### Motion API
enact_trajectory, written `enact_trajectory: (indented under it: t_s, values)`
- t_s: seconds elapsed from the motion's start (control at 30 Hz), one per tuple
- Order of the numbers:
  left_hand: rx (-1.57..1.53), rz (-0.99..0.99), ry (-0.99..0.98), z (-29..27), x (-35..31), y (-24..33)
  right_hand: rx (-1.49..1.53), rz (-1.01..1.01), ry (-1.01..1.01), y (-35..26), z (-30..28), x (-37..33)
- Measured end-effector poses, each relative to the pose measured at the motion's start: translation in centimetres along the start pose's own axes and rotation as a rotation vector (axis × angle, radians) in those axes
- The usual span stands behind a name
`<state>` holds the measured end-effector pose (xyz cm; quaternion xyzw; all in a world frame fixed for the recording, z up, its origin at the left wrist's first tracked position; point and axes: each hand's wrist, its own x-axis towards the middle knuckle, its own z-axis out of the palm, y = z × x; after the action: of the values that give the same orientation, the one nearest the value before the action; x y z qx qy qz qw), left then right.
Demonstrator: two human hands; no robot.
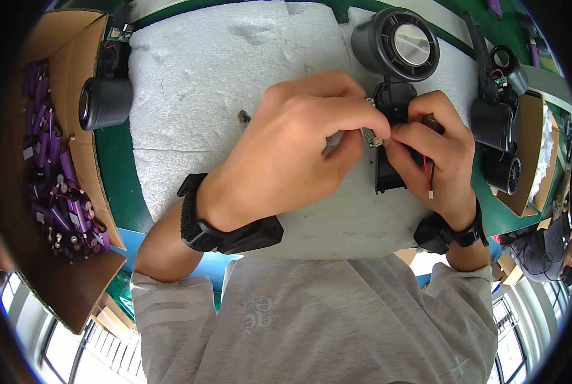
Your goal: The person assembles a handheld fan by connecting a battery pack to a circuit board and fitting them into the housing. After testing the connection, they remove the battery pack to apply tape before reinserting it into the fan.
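Observation:
My left hand [305, 134] is closed in a pinch, thumb and forefinger on a small circuit board [372, 139] with tiny parts on it. Beneath it lies a black device housing [388, 176] shaped like a handle. A round black head with a silver centre [412, 45] sits at the far end of that handle. Fingers of my right hand [436, 150] curl around the handle, thumb tip close to the board. Red and black wires with a small white plug [430, 193] hang out below the right fingers. Part of the handle is hidden by both hands.
A white foam pad [196, 83] covers much of the green table [116, 173]. At the left stands a cardboard box [84, 166] of purple battery cells [46, 147]. Similar black housings stand at the left [107, 102] and right [492, 125]. Another box [534, 157] is at the right.

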<state>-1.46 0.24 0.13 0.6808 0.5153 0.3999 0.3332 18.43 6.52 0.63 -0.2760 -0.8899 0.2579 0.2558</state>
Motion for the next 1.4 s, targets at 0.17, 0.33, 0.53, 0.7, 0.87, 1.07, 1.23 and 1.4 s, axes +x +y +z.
enact_trajectory:
  t_s: [0.17,0.33,0.53,0.7,0.87,1.07,1.23,1.4]
  values:
    - [-0.191,0.034,0.050,0.8,0.2,0.4,0.038,-0.035,-0.056,0.3,-0.1,-0.2]
    - [-0.123,0.101,0.029,0.2,0.2,-0.1,0.110,-0.076,-0.134,0.1,0.3,-0.5]
    - [-0.102,0.051,-0.026,-0.2,0.2,-0.1,0.364,0.110,-0.021,-0.4,-0.8,-0.2]
    - [-0.106,0.036,-0.027,-0.2,0.2,-0.1,0.787,0.401,0.173,-0.6,-0.7,-0.6]
    - [-0.129,0.040,-0.017,0.0,0.3,-0.2,0.468,0.143,-0.044,0.8,-1.6,-0.3]
    - [-0.164,0.022,-0.048,0.0,0.0,-0.1,0.770,0.249,0.013,1.0,-1.6,-1.0]
    - [-0.260,-0.018,-0.076,-0.1,0.0,0.3,0.217,0.091,-0.095,-1.1,-0.9,-0.5]
    - [-0.301,0.045,-0.058,-0.2,0.3,0.7,0.013,-0.028,-0.062,-1.1,0.2,-0.5]
